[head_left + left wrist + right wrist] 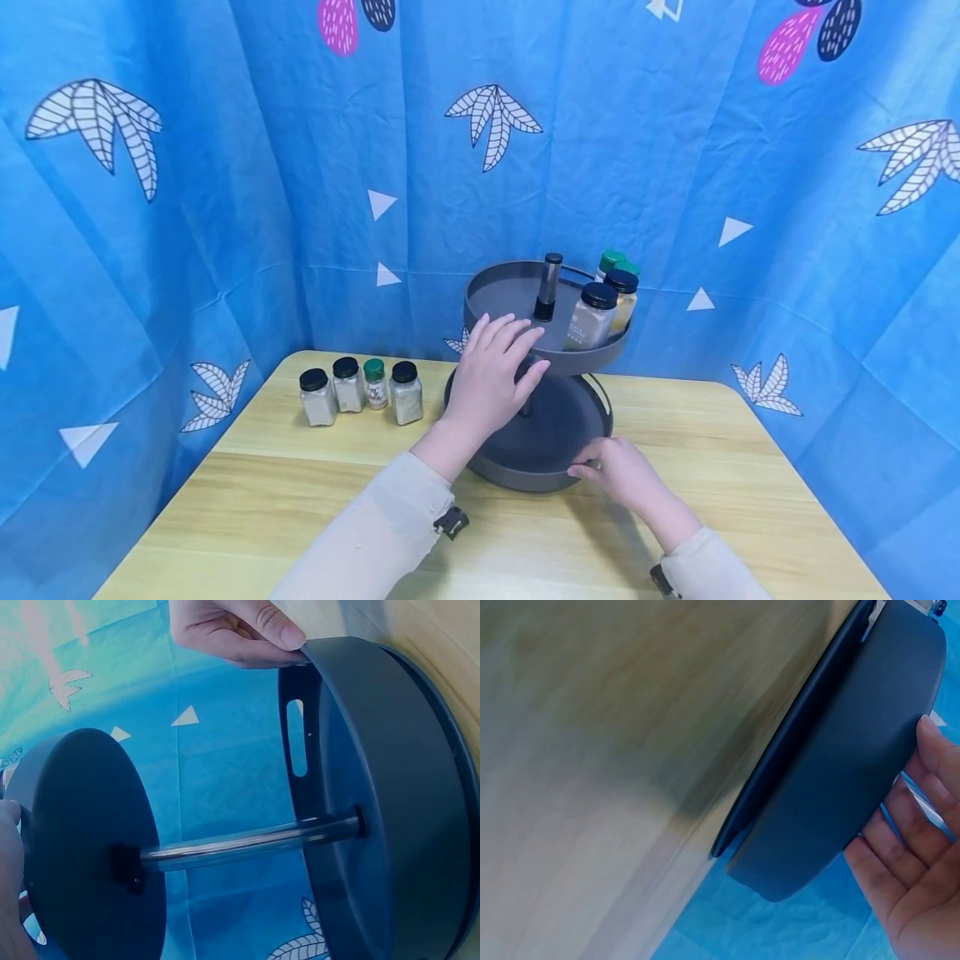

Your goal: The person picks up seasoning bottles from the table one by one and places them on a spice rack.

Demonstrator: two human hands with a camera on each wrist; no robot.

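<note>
A dark grey two-tier round rack stands on the table, its upper tray (502, 283) joined to the lower tray (517, 479) by a metal post (247, 846). My left hand (491, 375) holds the near left rim of the upper tray, fingers over the edge and thumb lower along the wall. Lower down, my right hand (618, 475) pinches the front right rim of the lower tray between thumb and fingers. On the right side of the upper tray sit black-capped jars (592, 317) and green-capped bottles (612, 260).
To the left of the rack, black-capped jars (318, 400) and a small green-capped bottle (376, 387) stand in a row on the wooden table (300, 500). A blue patterned curtain (480, 208) hangs around the back and sides.
</note>
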